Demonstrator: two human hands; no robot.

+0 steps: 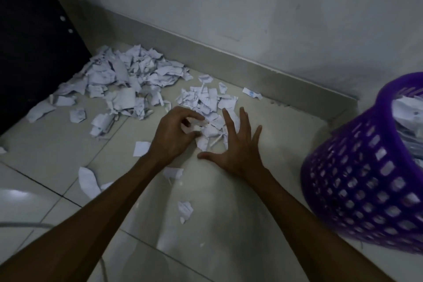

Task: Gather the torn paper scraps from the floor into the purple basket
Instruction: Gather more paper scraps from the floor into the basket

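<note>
White torn paper scraps lie on the tiled floor: a big heap (121, 82) at the back left and a smaller pile (206, 101) in the middle. My left hand (174, 133) has its fingers curled round scraps at the near edge of the smaller pile. My right hand (235, 144) is spread flat with straight fingers, pressing on the floor and scraps beside it. The purple basket (357, 178) stands tilted at the right, with paper scraps inside it.
Loose scraps (88, 182) lie scattered near my forearms. A dark cabinet (29, 41) stands at the back left. The wall and skirting (229, 57) run behind the piles. A single scrap (251, 93) lies by the skirting.
</note>
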